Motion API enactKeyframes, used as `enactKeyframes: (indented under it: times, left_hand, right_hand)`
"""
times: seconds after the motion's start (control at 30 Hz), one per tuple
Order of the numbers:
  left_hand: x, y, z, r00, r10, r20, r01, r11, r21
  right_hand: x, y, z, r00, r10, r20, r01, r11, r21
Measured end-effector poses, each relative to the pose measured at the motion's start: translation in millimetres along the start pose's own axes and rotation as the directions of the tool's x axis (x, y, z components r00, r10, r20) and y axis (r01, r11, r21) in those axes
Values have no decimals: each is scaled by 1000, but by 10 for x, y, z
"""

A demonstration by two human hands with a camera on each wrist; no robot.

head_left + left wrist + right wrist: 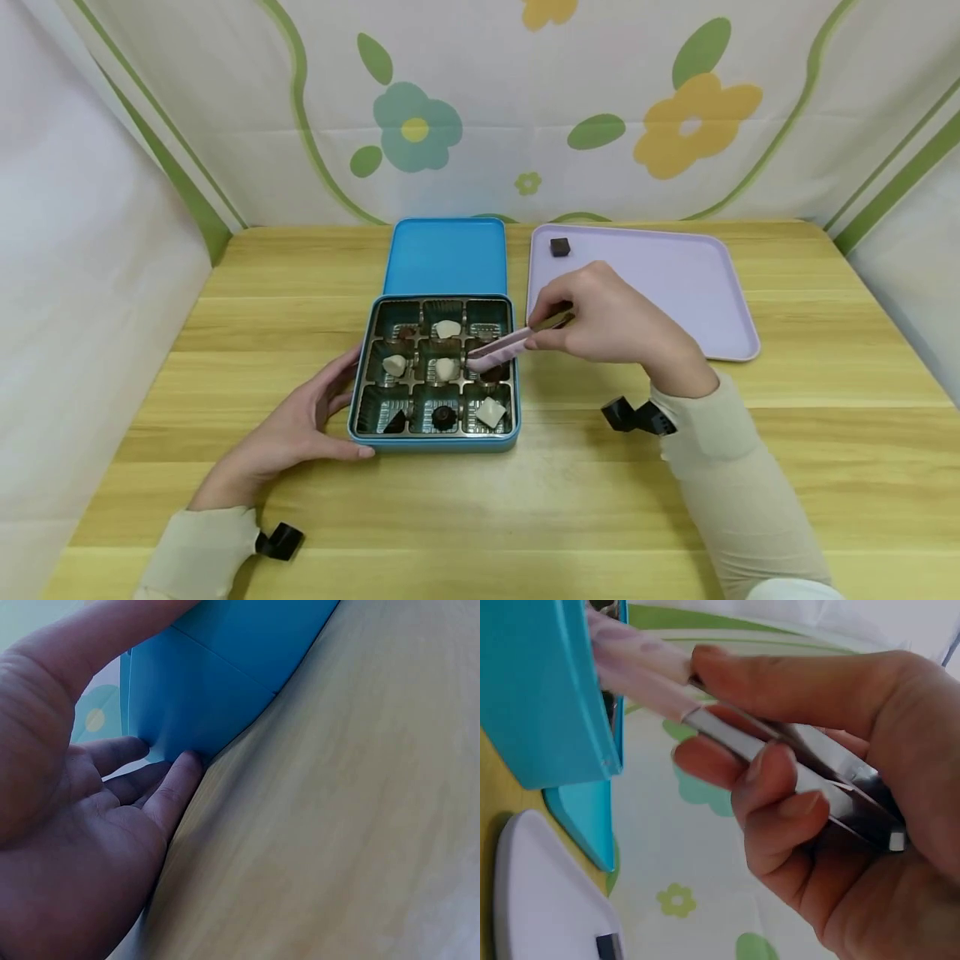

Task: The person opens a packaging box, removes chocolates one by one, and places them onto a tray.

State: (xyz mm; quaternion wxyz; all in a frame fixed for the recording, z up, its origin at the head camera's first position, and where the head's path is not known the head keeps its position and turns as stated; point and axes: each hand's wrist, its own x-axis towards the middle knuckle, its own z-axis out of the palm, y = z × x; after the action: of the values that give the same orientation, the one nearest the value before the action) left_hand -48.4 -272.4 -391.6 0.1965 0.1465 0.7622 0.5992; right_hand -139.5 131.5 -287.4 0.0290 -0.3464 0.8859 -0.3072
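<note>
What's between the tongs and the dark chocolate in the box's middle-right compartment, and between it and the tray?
Nothing visible separates the tongs in the right hand from the dark chocolate beside their tips. Toward the lilac tray stand the wall of the blue box and the tray's raised rim.

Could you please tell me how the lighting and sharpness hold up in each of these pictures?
Head view: evenly lit and fairly sharp, though the blue box looks dark inside; left wrist view: the left hand is in shade, and the table looks blurred; right wrist view: the tongs look soft at their pink ends, with bright glints on their metal.
</note>
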Motion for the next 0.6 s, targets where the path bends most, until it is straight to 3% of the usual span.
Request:
enactKeyframes:
  times: [0.27,0.47,0.6]
  left_hand:
    - [-34,-12,22,1000,3,-20,-3,1000,1]
    - [-38,-16,29,1000,-10,-11,10,1000,8]
    - [-24,-21,39,1000,-13,-10,13,1000,4]
  right_hand:
    - [26,64,-25,999,-33,-23,33,999,6]
    - [6,-183,10,998,-58,11,59,991,-116]
    - [16,-340,17,998,-30,47,39,978,-205]
